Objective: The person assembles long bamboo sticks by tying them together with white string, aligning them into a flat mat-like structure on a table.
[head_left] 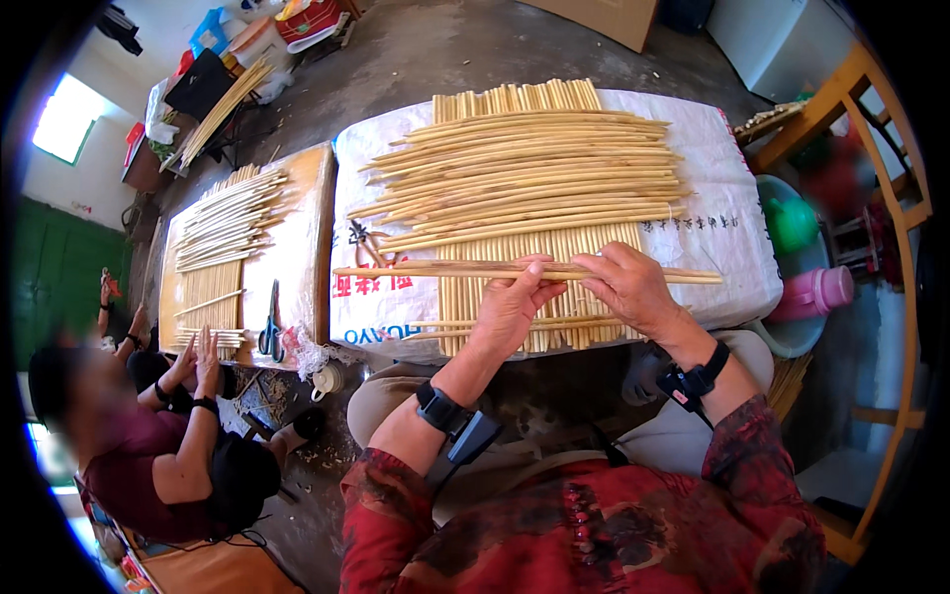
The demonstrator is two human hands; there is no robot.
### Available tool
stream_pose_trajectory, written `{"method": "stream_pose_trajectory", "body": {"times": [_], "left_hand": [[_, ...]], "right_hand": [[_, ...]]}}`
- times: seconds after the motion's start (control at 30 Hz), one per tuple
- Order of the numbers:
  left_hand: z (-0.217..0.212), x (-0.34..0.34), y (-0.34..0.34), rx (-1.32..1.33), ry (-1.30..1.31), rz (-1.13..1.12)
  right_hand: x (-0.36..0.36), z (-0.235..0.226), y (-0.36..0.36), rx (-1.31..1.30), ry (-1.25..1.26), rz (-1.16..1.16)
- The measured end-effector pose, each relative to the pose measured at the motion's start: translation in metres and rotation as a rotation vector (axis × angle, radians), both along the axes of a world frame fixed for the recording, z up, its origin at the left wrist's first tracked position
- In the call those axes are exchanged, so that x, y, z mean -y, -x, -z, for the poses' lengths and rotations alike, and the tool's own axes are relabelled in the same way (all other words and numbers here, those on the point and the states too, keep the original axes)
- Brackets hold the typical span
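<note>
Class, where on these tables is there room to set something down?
Free: white cloth right of the sticks; left table between its pale sticks and right edge, above the scissors. Crowded: the cloth's middle, with sticks around the left hand and right hand.

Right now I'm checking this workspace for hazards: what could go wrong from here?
The held sticks reach past both the left hand and the right hand, so a tip might catch the nearby pile. The loose front sticks lie near the edge of the covered table and could roll off. The scissors near the side table's front edge might get knocked down.
</note>
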State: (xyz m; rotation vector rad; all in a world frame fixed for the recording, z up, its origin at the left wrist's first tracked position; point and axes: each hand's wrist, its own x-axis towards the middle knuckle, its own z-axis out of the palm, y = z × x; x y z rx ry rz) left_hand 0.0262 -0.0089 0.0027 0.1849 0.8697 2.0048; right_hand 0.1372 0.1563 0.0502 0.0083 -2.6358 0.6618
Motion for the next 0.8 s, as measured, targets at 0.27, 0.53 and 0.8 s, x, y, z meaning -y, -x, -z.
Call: {"method": "stream_pose_trajectory", "body": {"times": [0.27,0.53,0.8], "left_hand": [[-0.004,-0.004,0.000,-0.065,-0.032,0.031],[-0.015,-0.003,0.003,-0.112,0.032,-0.035],[-0.015,-0.008,0.005,-0.150,0.014,-0.074]], "right_hand": [[-0.004,-0.007,0.007,-0.031,-0.059,0.010],[-0.035,-0.090,0.003,-0.363,-0.659,0.285],[-0.063,-0.119,-0.010,-0.895,0.685,0.316]]}}
